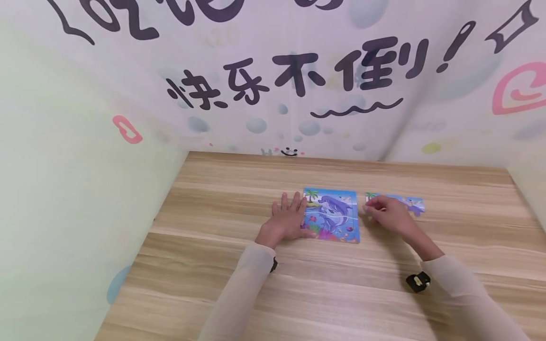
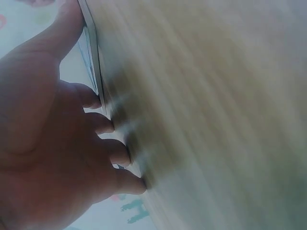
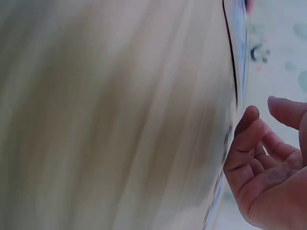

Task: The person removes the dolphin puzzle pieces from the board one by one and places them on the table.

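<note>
A square dolphin picture puzzle (image 1: 330, 215) in a blue frame lies flat on the table. The left hand (image 1: 287, 220) is spread at its left side, thumb over the lower left corner; in the left wrist view the fingertips of this hand (image 2: 57, 143) meet the tabletop along the puzzle's edge. Just right of the puzzle is the right hand (image 1: 390, 215), partly covering a second, smaller picture piece (image 1: 415, 204) with a palm tree and purple shapes. The right wrist view shows this hand (image 3: 268, 177) with loosely bent fingers, a gap between thumb and forefinger, and nothing visible between them.
The wood-grain table (image 1: 192, 293) extends around both pictures. Behind it hangs a white printed cloth (image 1: 256, 42) with black lettering, and a pale wall (image 1: 64, 189) stands at the left. A small black device (image 1: 418, 282) shows beside the right sleeve.
</note>
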`<state>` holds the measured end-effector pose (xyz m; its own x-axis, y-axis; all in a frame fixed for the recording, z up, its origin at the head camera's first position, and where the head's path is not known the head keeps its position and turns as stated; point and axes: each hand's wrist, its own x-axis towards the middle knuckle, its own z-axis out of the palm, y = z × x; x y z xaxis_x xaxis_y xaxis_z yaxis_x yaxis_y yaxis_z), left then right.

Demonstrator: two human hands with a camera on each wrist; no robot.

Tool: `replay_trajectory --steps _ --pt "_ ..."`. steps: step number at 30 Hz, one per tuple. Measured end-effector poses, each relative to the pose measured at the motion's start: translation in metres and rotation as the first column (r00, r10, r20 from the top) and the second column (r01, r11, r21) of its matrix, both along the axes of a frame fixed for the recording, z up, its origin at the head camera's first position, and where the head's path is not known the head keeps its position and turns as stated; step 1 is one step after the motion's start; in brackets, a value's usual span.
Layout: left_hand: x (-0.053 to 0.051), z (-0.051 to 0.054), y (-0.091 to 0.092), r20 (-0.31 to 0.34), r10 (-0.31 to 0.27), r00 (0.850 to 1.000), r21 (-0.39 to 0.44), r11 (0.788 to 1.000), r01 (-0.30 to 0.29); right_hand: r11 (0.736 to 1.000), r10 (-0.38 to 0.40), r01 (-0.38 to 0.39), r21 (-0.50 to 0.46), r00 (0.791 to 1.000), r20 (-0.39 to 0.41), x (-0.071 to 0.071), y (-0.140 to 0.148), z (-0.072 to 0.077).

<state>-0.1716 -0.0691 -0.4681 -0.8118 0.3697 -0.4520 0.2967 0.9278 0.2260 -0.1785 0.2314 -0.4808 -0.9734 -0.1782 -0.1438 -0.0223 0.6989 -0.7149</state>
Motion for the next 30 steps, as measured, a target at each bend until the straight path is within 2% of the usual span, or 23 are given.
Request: replay_trajectory --steps 3,8,15,23,30 --pt "0.000 0.000 0.002 0.000 -0.005 1.000 -0.005 1.000 0.005 0.998 0.048 -0.048 -0.026 0.999 -0.009 0.003 -0.016 -0.001" --pt "0.000 -0.001 0.004 0.003 -0.008 1.000 -0.002 1.000 0.008 0.994 0.112 -0.112 -0.001 0.992 -0.059 0.002 -0.040 0.000" --pt "-0.001 0.000 0.001 -0.002 -0.001 1.000 -0.006 1.000 0.001 0.969 0.244 -0.244 0.038 0.970 0.010 -0.001 -0.075 0.001" --pt "-0.001 0.002 0.000 -0.004 -0.001 1.000 0.009 1.000 0.001 0.961 0.246 -0.246 0.129 0.969 0.015 -0.007 -0.101 0.005" --pt "0.000 0.001 0.000 -0.009 -0.008 1.000 -0.004 1.000 0.008 0.961 0.236 -0.239 0.140 0.971 0.039 -0.011 -0.106 0.008"
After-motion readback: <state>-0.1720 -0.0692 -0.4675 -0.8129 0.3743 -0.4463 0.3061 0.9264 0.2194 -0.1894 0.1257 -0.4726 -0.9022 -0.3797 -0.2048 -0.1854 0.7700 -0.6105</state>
